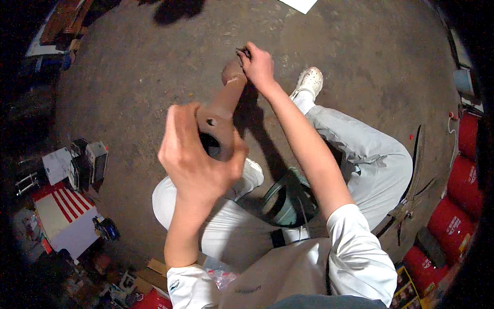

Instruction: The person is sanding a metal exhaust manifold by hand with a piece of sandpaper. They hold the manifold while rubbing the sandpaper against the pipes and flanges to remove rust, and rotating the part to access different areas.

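Observation:
My left hand (193, 159) is wrapped round the near end of a brown, tube-like piece (226, 100). This end is wide, with a large dark opening and a smaller hole beside it. The piece narrows away from me and ends in a rounded bulb. At that far end, my right hand (259, 67) is closed in a pinch by the bulb's right side. A small dark tip shows at its fingertips, too small to name. Whether the right fingers touch the bulb I cannot tell.
A dark, round, bucket-like container (272, 203) with a greenish rim stands between my legs. White clogs (311, 81) are on my feet. Boxes and a red-striped panel (69, 206) lie at left. Red drums (455, 226) line the right side. White paper (301, 4) lies far off.

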`<state>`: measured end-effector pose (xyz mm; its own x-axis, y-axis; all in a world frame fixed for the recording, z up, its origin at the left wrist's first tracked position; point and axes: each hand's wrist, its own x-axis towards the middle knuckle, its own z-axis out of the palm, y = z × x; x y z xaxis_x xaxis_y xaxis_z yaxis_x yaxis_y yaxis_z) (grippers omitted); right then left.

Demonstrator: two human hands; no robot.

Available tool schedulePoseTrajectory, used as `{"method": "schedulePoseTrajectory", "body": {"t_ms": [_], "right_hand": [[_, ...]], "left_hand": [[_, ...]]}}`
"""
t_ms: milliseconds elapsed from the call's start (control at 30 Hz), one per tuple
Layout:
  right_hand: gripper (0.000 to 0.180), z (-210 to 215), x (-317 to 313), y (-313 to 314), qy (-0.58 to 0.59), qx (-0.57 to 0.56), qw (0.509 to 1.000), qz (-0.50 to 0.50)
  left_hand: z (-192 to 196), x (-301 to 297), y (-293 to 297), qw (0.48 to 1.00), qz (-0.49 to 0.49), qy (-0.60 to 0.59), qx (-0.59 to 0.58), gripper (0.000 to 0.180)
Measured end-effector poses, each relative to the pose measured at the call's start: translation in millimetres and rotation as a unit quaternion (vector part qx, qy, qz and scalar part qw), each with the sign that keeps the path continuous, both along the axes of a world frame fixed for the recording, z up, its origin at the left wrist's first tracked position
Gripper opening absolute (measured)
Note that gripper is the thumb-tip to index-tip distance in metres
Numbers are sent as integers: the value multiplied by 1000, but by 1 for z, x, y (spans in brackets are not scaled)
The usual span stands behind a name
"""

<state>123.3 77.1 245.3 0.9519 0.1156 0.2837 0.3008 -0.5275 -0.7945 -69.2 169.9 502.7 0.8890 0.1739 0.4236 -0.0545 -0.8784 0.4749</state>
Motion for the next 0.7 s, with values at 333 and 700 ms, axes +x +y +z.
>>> {"method": "schedulePoseTrajectory", "body": {"t_ms": [333,700], "right_hand": [[25,1,-46,-22,-24,-41,998,41],[25,8,7,-3,-10,-83,994,72]], "left_hand": [[3,-4,16,1000,21,3,0,48],[1,2,9,999,-8,-27,20,42]]}}
